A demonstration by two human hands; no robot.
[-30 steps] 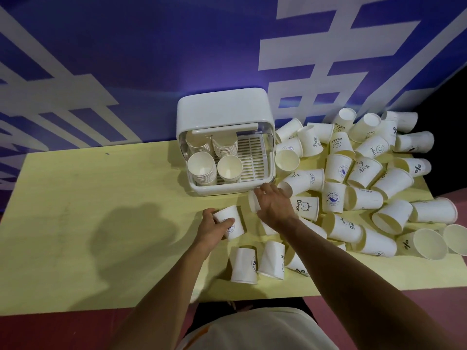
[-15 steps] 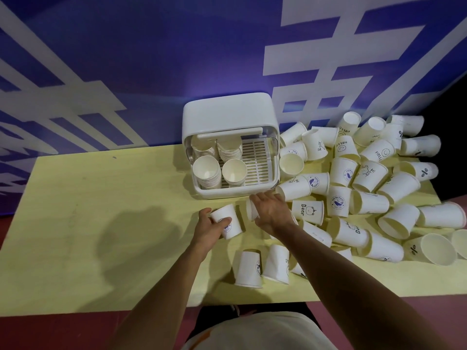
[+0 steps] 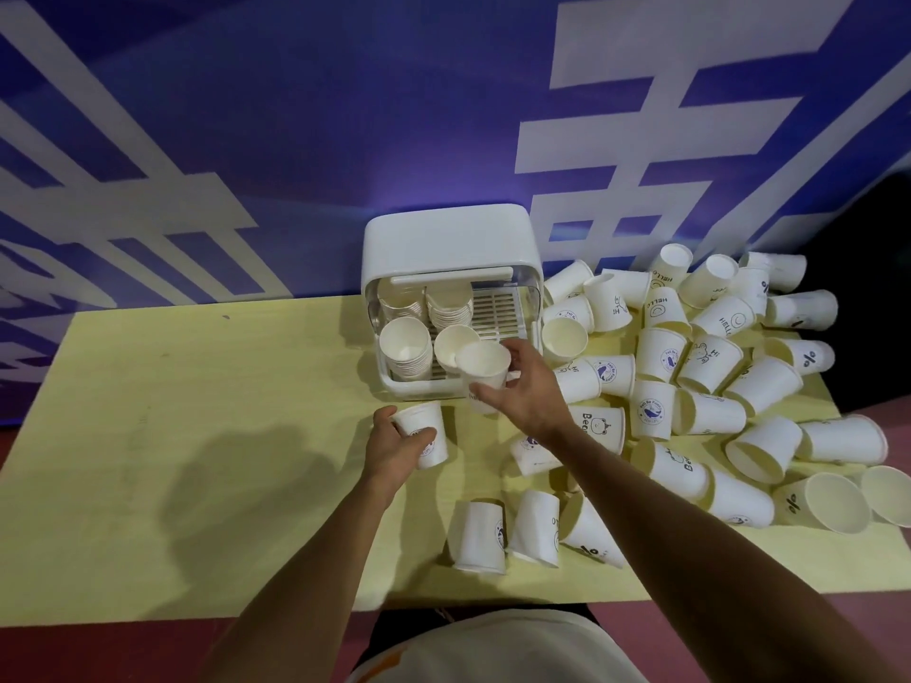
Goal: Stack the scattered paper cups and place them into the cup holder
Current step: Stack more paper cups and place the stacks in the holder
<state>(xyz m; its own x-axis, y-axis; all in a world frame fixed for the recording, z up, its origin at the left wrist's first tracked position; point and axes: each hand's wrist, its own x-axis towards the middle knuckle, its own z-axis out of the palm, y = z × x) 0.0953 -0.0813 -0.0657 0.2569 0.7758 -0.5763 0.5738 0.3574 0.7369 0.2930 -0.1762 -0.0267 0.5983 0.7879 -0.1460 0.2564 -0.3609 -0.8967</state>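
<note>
— At the mouth of the cup holder (image 3: 446,236), what does the right hand (image 3: 525,389) have?
— One paper cup (image 3: 483,368), mouth up, its wall pinched between thumb and fingers, raised off the table (image 3: 197,386).
— And the left hand (image 3: 394,448)?
— Fingers curled round a second cup (image 3: 425,428), tilted, low and just left of the first. Stacks (image 3: 405,354) stand inside the holder; loose cups (image 3: 710,367) lie scattered to the right.

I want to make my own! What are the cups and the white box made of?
Each cup looks like thin paper: matte white, with printed blue and black pictures and a rolled rim. The box seems to be plastic: smooth, slightly shiny white with rounded corners and a slotted tray inside. I can't be sure from looks alone.
</note>
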